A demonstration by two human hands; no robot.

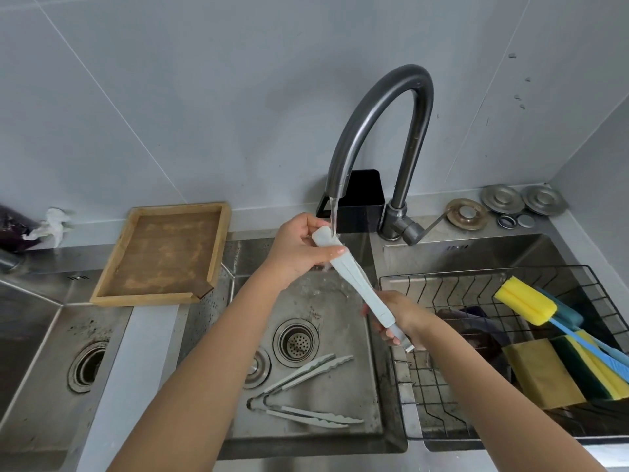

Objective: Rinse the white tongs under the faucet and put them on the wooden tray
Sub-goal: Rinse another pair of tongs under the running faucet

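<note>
Holding the tongs (354, 281) at both ends, I keep them slanted under the faucet (377, 131). My left hand (299, 250) pinches the tip, thumb on top, where the stream lands. My right hand (401, 318) wraps the handle end below. The tray (163, 253) sits beyond my left fingers. No writing is readable.

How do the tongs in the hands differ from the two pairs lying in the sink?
The held tongs are squeezed closed, raised under the running water; the sink tongs lie spread open on the basin floor, untouched. The held pair has flat, smooth tips; the sink pairs have wavy edges. All look pale.
</note>
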